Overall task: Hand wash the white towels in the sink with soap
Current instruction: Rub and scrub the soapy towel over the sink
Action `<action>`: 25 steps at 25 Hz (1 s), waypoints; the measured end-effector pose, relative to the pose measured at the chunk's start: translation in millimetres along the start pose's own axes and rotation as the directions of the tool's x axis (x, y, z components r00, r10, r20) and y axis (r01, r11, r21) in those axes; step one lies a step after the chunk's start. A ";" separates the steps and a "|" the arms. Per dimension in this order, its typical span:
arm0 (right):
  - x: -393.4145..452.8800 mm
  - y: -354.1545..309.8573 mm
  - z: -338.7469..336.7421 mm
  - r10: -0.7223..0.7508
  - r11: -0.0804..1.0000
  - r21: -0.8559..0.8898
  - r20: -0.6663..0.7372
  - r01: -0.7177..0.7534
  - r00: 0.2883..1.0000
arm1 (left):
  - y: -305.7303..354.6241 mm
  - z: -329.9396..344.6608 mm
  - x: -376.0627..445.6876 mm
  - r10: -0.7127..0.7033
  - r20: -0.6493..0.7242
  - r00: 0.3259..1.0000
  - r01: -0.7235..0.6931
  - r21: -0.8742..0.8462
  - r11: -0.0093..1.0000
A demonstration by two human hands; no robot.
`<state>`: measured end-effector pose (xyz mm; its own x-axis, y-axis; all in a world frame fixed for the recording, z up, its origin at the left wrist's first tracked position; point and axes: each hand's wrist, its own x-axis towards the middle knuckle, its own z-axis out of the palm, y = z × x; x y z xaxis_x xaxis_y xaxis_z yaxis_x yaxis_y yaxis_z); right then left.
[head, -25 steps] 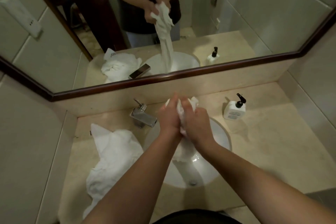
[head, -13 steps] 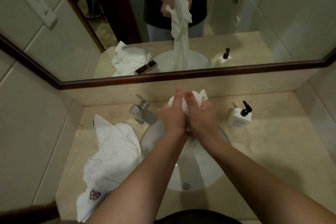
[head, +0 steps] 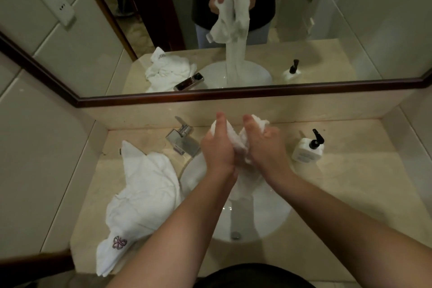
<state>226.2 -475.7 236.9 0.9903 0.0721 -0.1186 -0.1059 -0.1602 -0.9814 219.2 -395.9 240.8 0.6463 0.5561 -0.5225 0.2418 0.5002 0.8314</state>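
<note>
A wet white towel (head: 238,140) is bunched between both hands above the round white sink (head: 275,215). My left hand (head: 218,147) grips its left part, and my right hand (head: 264,147) grips its right part. The towel's lower end hangs down into the basin behind my wrists. The mirror shows the same towel held up and trailing into the sink. A second white towel (head: 140,196) with a purple emblem lies crumpled on the counter left of the sink. A white soap bottle (head: 307,151) with a black pump stands right of the sink.
A chrome faucet (head: 183,140) sits at the sink's back left. The beige counter (head: 350,182) is bounded by walls on the left, back and right. A wood-framed mirror (head: 233,93) runs above the back ledge.
My hands have parted slightly at the fingertips, spreading the bunched towel between them. The camera view has tilted down and shifted, bringing more of the left towel into sight.
</note>
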 end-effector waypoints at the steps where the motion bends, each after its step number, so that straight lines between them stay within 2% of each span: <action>1: 0.6 -2.5 0.0 0.002 1.000 -0.010 0.012 -0.001 1.000 | 0.8 -2.3 -0.3 -0.007 0.020 1.000 0.007 0.001 1.000; 3: 2.5 -2.9 4.6 -0.013 1.000 -0.018 -0.008 0.013 1.000 | 1.5 -6.7 -2.0 0.011 0.097 0.995 -0.012 0.010 1.000; 6: 11.6 -2.8 12.0 -0.010 1.000 0.025 -0.164 0.014 0.986 | -5.3 -8.1 -9.3 0.141 0.288 0.947 -0.183 0.124 0.975; 8: 1.8 -1.4 19.3 -0.039 0.999 0.008 -0.128 0.040 0.991 | -2.2 -7.0 -11.6 0.210 0.246 0.946 -0.252 0.152 0.956; 10: -14.5 3.0 23.5 -0.081 0.997 0.013 -0.005 0.081 0.997 | 0.4 -9.3 -10.2 0.226 0.144 0.964 -0.248 0.163 0.955; 11: -13.4 3.4 22.1 -0.087 0.996 0.008 -0.002 0.087 0.996 | -0.7 -10.2 -12.2 0.212 0.152 0.965 -0.237 0.174 0.956; 13: 2.4 1.0 16.5 -0.062 0.998 -0.018 -0.144 0.061 0.988 | -6.8 -10.1 -21.0 0.161 0.266 0.950 -0.209 0.161 0.965; 15: 2.9 -1.6 19.0 -0.031 0.999 0.012 -0.229 0.034 0.973 | -4.1 -7.6 -20.0 0.154 0.244 0.958 -0.192 0.144 0.971; 17: -13.0 0.7 23.8 -0.087 0.996 -0.007 -0.088 0.086 0.992 | 3.8 -7.3 -13.8 0.116 0.104 0.988 -0.126 0.102 0.987; 18: -17.4 2.7 23.5 -0.109 0.994 -0.031 -0.009 0.108 0.994 | 5.0 -8.5 -13.8 0.093 0.092 0.991 -0.100 0.073 0.992; 19: -13.6 3.7 21.8 -0.110 0.993 -0.053 -0.004 0.109 0.994 | 3.9 -8.8 -15.8 0.095 0.120 0.988 -0.105 0.079 0.991; 21: 0.4 0.4 17.9 -0.039 0.999 -0.029 -0.153 0.035 0.987 | 0.0 -8.7 -23.4 0.139 0.210 0.968 -0.175 0.167 0.970; 22: 1.5 -0.6 19.7 -0.025 1.000 -0.009 -0.195 0.024 0.980 | 1.7 -7.8 -23.5 0.154 0.213 0.965 -0.198 0.206 0.958; 24: -9.5 0.5 26.7 -0.061 0.998 0.000 -0.095 0.061 0.994 | 6.9 -7.2 -16.7 0.161 0.108 0.981 -0.184 0.265 0.946; 25: -14.2 1.5 27.6 -0.072 0.997 -0.009 -0.024 0.072 0.997 | 8.3 -7.9 -16.3 0.136 0.065 0.989 -0.147 0.230 0.962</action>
<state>209.4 -449.9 233.0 0.9972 0.0601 -0.0437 -0.0334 -0.1633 -0.9860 205.0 -395.6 254.8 0.7187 0.5747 -0.3914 0.3040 0.2465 0.9202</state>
